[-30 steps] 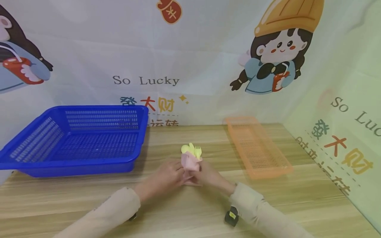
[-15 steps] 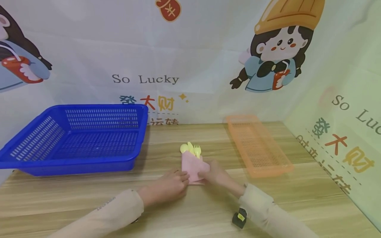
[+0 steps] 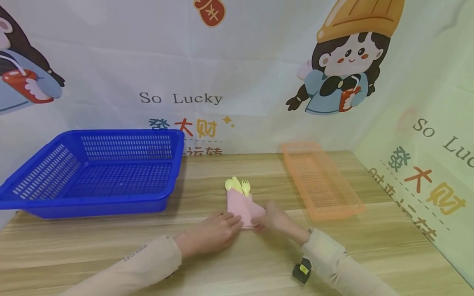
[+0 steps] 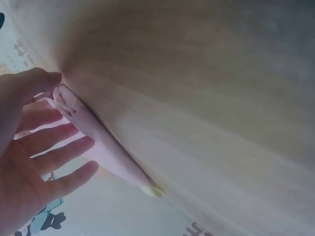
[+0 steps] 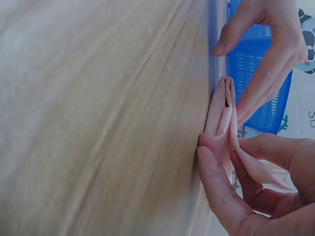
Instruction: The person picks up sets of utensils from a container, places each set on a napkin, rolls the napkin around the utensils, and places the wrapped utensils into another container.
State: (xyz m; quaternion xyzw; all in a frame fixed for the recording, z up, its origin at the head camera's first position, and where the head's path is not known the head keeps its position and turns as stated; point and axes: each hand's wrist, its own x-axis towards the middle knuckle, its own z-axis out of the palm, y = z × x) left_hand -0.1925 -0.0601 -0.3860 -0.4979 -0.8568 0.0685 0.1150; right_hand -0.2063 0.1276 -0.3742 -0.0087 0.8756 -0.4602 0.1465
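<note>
A pink napkin [image 3: 242, 209] lies folded on the table, with a yellow spoon [image 3: 229, 184], a yellow knife [image 3: 236, 183] and a yellow fork [image 3: 246, 187] poking out of its far end. My left hand [image 3: 214, 231] rests its fairly straight fingers on the napkin's near left part. In the left wrist view its thumb tip is by the napkin's near edge. On the other side my right hand [image 3: 272, 218] pinches the napkin's loose right corner. The right wrist view shows the layered folds between the right hand's fingers [image 5: 268, 147]. The cutlery handles are hidden inside.
At the left stands a large blue plastic basket [image 3: 172, 196]. A shallow orange basket [image 3: 335, 213] sits at the right, beyond my right hand. A small black object [image 3: 301, 271] with a yellow mark shows by the right sleeve. A printed cloth backdrop [image 3: 252, 82] rises behind the table.
The napkin's front has gone from bunched between the hands to a flat fold, its corner pulled to the right. My right hand has moved right with it; the left hand has come slightly nearer and right.
</note>
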